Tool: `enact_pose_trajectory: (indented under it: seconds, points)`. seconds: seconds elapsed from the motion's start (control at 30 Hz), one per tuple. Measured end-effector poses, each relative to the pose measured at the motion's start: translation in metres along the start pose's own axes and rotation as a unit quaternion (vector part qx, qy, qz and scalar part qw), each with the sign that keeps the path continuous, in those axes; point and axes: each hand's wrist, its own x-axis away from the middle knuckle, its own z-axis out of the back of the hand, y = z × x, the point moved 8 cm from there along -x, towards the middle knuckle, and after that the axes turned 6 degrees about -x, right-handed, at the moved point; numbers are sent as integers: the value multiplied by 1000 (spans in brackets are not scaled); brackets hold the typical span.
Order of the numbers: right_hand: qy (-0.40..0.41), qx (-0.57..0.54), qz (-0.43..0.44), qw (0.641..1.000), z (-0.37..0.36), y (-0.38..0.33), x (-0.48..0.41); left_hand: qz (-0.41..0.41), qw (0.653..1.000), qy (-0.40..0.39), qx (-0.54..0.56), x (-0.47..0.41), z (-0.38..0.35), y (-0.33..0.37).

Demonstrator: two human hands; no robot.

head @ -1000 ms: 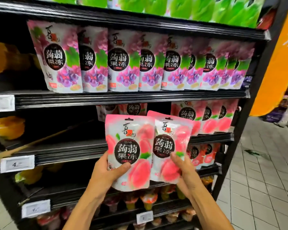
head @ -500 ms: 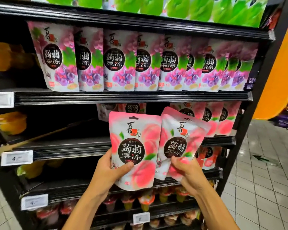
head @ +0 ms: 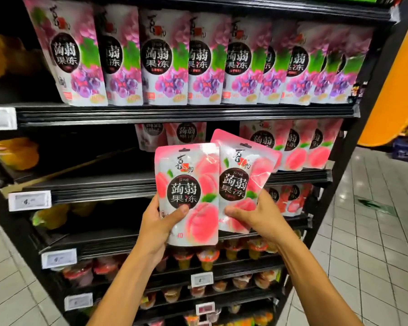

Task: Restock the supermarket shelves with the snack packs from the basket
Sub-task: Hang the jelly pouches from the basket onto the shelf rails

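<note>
Before shelf (head: 92, 184): left hand (head: 159, 223), right hand (head: 257, 215) each gripping peach pack (head: 187, 194).

Single head-worn wide-angle view, facing a black multi-tier metal supermarket shelf unit (head: 186, 114).

The camera looks forward and slightly down from close range, angled toward the unit's right end. Shelf edges bow from lens distortion. Both forearms enter from the bottom edge. White tiled floor (head: 368, 243) shows at right and lower left.
</note>
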Motion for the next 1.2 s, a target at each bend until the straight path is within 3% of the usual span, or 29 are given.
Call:
enact_pose_trajectory:
  seconds: [0.07, 0.2, 0.33, 0.57, 0.87, 1.2]
  points:
    - [-8, -12, -3, 1000, 1, -2, 0, 3, 1000, 10, 8, 1, 2, -1]
    - [18, -185, -37, 982, -7, 11, 3, -17, 1000, -11, -9, 0, 1, 6]
    - [69, -168, 2, 983, -1, 11, 3, -17, 998, -39, -41, 2, 5, 6]
    - [141, -55, 21, 988, 21, 13, -3, -42, 998, 38, -34, 1, 19, 9]
    - [185, -9, -18, 982, 47, 22, -35, -42, 996, 51, -66, -9, 18, 7]
    - [193, -11, 5, 981, 52, 2, -95, -43, 993, 83, -66, -22, 23, -1]
